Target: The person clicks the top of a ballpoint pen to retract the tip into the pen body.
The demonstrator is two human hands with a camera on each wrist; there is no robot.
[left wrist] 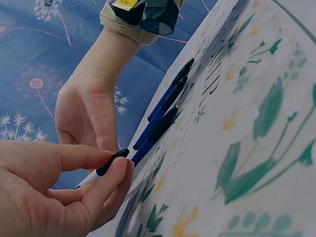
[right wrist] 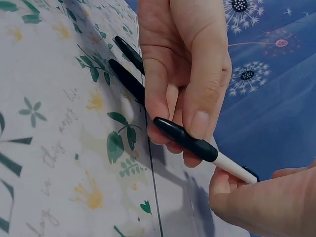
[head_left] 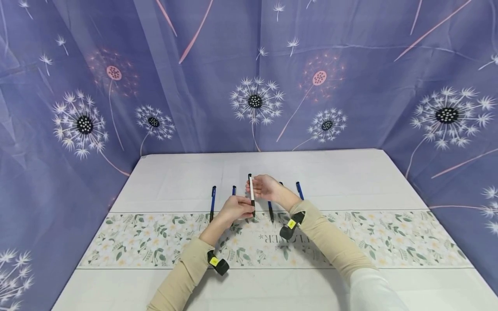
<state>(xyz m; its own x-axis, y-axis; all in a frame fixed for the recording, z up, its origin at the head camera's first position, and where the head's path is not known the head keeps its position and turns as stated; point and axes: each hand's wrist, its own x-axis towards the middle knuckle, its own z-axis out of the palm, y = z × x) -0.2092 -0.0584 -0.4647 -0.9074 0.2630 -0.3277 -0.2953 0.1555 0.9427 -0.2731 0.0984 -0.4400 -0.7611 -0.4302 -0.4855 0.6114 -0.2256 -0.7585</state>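
Note:
A white pen (head_left: 251, 190) with black grip and black top stands nearly upright over the table. My left hand (head_left: 235, 208) pinches its black grip (right wrist: 185, 140) near the tip, between thumb and fingers. At the upper part of the barrel is my right hand (head_left: 268, 187); its fingers (right wrist: 223, 183) lie behind the pen, the top end between them and the thumb side. To the left, a blue pen (head_left: 213, 201) lies on the table, and another blue pen (head_left: 234, 190) is partly covered by the left hand. Right of the white pen, one more blue pen (head_left: 270, 211) is partly behind the right hand.
Beyond the right wrist lies a further blue pen (head_left: 299, 190), its lower part hidden. A floral printed band (head_left: 136, 242) crosses the white table cover (head_left: 175, 172). Purple dandelion curtains (head_left: 218, 86) enclose the back and sides. Each wrist wears a black camera (head_left: 289, 229).

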